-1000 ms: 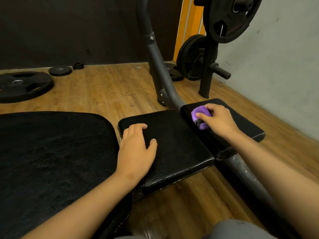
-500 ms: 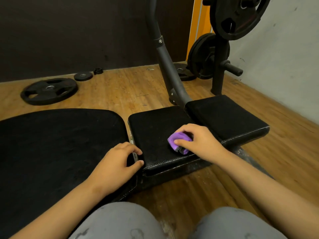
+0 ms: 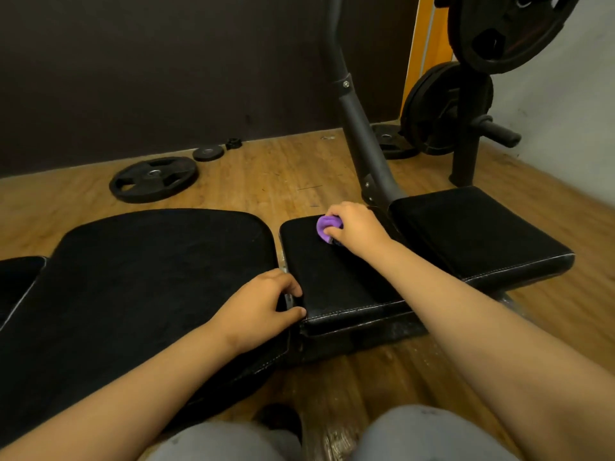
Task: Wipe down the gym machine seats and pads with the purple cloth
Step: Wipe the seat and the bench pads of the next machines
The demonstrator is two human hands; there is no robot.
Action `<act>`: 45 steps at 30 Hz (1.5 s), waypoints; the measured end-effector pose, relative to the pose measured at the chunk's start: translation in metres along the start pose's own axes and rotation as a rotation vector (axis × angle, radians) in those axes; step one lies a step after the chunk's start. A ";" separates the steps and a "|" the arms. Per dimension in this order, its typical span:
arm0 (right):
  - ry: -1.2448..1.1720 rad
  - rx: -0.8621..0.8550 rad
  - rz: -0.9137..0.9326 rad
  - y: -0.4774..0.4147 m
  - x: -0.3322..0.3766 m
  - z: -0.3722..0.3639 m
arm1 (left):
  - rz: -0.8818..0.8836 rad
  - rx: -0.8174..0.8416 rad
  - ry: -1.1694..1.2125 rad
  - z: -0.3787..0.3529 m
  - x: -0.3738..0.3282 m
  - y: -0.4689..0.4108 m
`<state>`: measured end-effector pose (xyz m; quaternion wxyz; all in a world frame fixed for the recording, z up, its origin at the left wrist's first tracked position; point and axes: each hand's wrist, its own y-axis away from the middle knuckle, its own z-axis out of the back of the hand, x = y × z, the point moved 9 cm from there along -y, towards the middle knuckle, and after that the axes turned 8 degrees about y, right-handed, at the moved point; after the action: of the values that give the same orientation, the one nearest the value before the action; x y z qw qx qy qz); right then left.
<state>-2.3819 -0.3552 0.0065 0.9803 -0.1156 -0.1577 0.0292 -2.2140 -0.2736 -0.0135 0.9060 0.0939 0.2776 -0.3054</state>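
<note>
Purple cloth (image 3: 324, 229) x1 in R hand (image 3: 357, 227)

The right hand (image 3: 357, 227) carried the purple cloth (image 3: 325, 227) off the right-hand pad (image 3: 472, 227) onto the middle pad (image 3: 332, 281), swept it to the near edge, then back to the far end. The left hand (image 3: 259, 307) slid off that pad's top and gripped its left edge

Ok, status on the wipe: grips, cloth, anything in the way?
Right grip holds purple cloth on middle pad, far end. Left grip holds that pad's left edge. Nothing blocking the cloth.
</note>
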 end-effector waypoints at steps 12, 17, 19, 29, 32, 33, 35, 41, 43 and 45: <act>-0.306 -0.147 -0.145 0.154 -0.017 0.057 | -0.042 0.006 -0.016 0.023 -0.025 0.006; -0.319 -0.234 -0.312 0.186 -0.052 0.074 | -0.086 -0.028 0.093 0.031 -0.037 -0.006; -0.286 -0.239 -0.355 0.188 -0.066 0.077 | -0.100 -0.011 0.133 0.027 -0.039 -0.014; -0.230 -0.270 -0.468 0.073 -0.143 0.072 | -0.281 -0.002 0.140 0.015 -0.028 -0.109; -0.124 -0.124 -0.388 0.018 -0.155 0.052 | -0.329 0.012 0.138 0.012 -0.024 -0.150; -0.062 -0.109 -0.365 0.005 -0.162 0.050 | -0.334 0.014 0.149 0.011 -0.021 -0.160; 0.024 -0.147 -0.385 -0.010 -0.188 0.056 | -0.324 0.010 0.194 0.011 -0.014 -0.172; 0.164 -0.171 -0.741 0.012 -0.242 0.082 | -0.169 -0.014 0.339 0.036 0.003 -0.164; 0.084 -0.092 -0.711 0.009 -0.213 0.070 | -0.082 -0.028 0.384 0.050 0.011 -0.154; -0.060 0.058 -0.694 0.010 -0.165 0.054 | -0.010 -0.037 0.391 0.067 0.017 -0.138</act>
<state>-2.5554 -0.3493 0.0047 0.9296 -0.0264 -0.2156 -0.2978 -2.2563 -0.4151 0.0327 0.8347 0.1336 0.4545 -0.2808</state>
